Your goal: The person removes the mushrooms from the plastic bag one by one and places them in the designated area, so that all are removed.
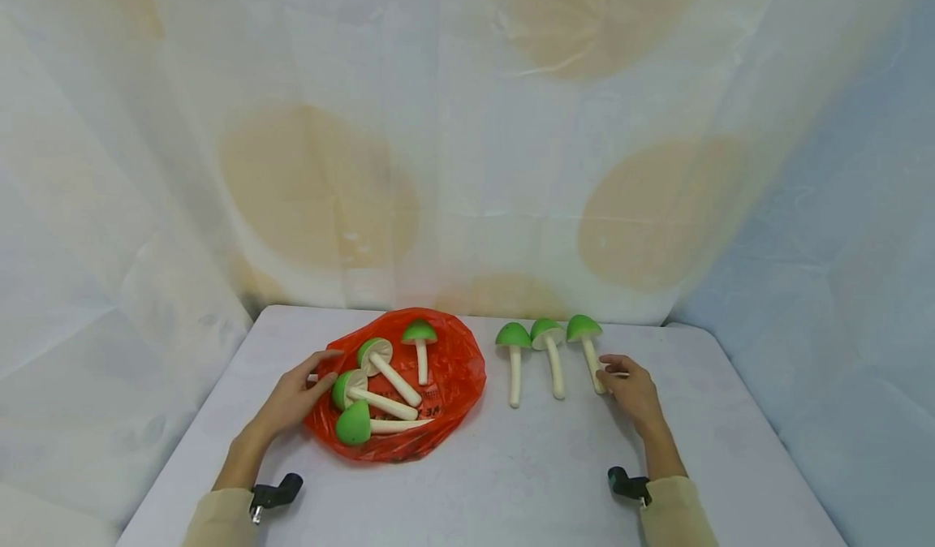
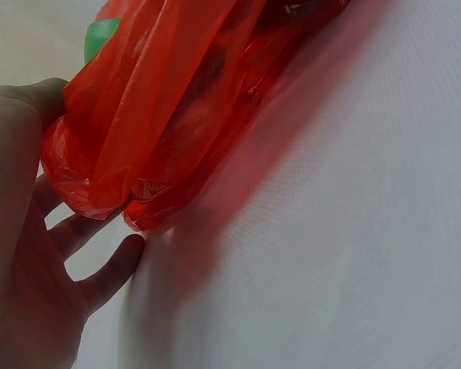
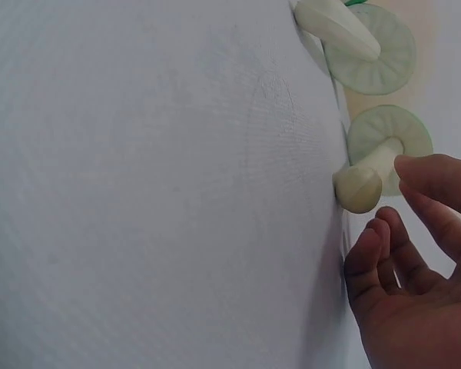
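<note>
On a white table (image 1: 511, 466) lies a red bag (image 1: 453, 368), flattened and open. Four mushrooms with green caps lie on it; the nearest one (image 1: 355, 424) has its cap toward the person. The left hand (image 1: 292, 397) rests at the left edge of the bag. In the left wrist view the thumb (image 2: 27, 100) lies on top of the plastic and the fingers (image 2: 111, 265) are under the edge, loosely curved, so the hand seems to pinch the bag edge lightly, but I cannot tell how firm the hold is.

To the right of the bag, three more mushrooms lie in a row, caps away from the person: a left one (image 1: 514, 360), a middle one (image 1: 551, 356) and a right one (image 1: 588, 348). The right hand (image 1: 634, 393) is just beside the stem end of the right mushroom. In the right wrist view its fingers (image 3: 384, 254) are relaxed and slightly bent, near the stem end (image 3: 358, 188), and they grip nothing.

Behind the table hangs a pale cloth (image 1: 467, 141) with large beige circles.
</note>
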### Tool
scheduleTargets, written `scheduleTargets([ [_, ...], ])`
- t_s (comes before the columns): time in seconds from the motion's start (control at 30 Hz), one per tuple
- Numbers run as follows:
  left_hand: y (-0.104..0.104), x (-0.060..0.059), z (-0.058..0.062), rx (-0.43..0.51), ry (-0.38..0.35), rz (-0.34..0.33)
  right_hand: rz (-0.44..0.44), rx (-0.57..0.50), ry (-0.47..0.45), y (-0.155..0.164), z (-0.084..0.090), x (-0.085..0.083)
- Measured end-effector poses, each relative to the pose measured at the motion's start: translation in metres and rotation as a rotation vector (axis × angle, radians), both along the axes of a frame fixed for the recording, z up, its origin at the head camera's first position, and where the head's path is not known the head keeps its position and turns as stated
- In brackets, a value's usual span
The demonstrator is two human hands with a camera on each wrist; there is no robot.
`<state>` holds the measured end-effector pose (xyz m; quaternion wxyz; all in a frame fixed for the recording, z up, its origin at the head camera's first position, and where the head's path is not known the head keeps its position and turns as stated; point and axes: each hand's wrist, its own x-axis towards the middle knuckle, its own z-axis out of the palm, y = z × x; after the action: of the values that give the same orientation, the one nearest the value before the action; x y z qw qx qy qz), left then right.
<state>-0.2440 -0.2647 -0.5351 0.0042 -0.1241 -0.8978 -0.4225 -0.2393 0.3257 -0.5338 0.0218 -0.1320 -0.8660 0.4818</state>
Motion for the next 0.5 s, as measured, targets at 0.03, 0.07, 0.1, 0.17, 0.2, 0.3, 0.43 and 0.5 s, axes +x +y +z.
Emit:
scheduleTargets([
  [0.03, -0.0001, -0.0001, 0.0000, 0.001, 0.001, -0.001, -0.004, 0.002, -0.003, 0.0000, 0.0002, -0.0001],
  [0.07, -0.0003, -0.0003, -0.0001, 0.002, 0.002, -0.001, -0.007, 0.005, -0.005, 0.0001, 0.0003, -0.0004],
  [0.1, -0.0005, -0.0004, -0.0002, 0.002, 0.002, -0.001, -0.011, 0.006, -0.007, 0.0003, 0.0003, -0.0008],
  [0.17, -0.0008, -0.0006, -0.0004, 0.003, 0.004, -0.001, -0.015, 0.005, -0.008, 0.0001, 0.0009, -0.0014],
  [0.2, -0.0009, -0.0006, -0.0004, 0.003, 0.005, -0.001, -0.019, 0.005, -0.008, -0.0001, 0.0012, -0.0019],
  [0.3, -0.0011, -0.0007, -0.0006, 0.005, 0.005, -0.002, -0.016, -0.001, -0.002, -0.0013, 0.0024, -0.0028],
  [0.43, -0.0011, -0.0007, -0.0003, 0.006, 0.004, -0.007, -0.014, -0.005, -0.005, -0.0040, 0.0051, -0.0039],
  [0.5, -0.0010, -0.0007, -0.0001, 0.005, 0.005, -0.006, -0.006, -0.007, -0.002, -0.0057, 0.0076, -0.0045],
])
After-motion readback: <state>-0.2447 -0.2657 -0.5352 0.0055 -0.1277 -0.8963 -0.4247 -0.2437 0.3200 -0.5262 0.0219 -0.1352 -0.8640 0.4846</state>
